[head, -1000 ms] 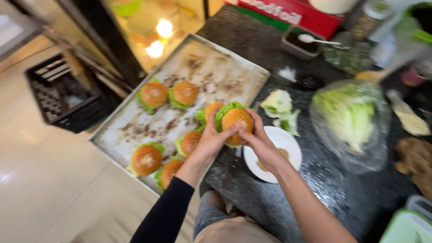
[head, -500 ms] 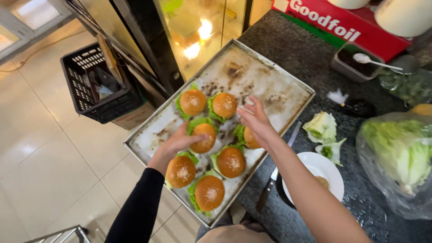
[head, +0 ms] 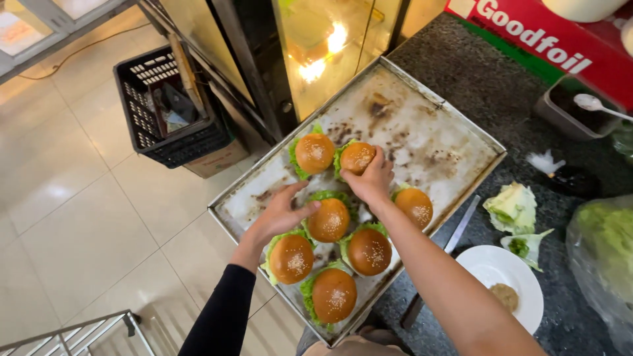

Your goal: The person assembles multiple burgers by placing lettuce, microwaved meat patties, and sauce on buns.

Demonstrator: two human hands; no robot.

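A stained metal baking tray (head: pixel 435 142) lies on the dark counter, its near end hanging over the edge. Several sesame-bun burgers with lettuce sit on its near half. My right hand (head: pixel 370 181) grips the far burger (head: pixel 356 157) from its near side. My left hand (head: pixel 283 211), in a black sleeve, has its fingers apart, thumb and fingertips against the left side of the middle burger (head: pixel 328 219). Another burger (head: pixel 314 153) sits just left of the gripped one, and one more (head: pixel 414 206) lies right of my right wrist.
A white plate (head: pixel 511 267) with a small patty, a long knife (head: pixel 456 236), loose lettuce leaves (head: pixel 517 207) and a bag of lettuce (head: pixel 606 244) lie right of the tray. Behind are a red box (head: pixel 541 39) and a dark tub with spoon (head: pixel 570 109). A black crate (head: pixel 168 112) stands on the tiled floor.
One second ago both hands held a burger near the plate; it now rests on the tray. My right hand has reached out to the far burger, and my left stays by the middle one.
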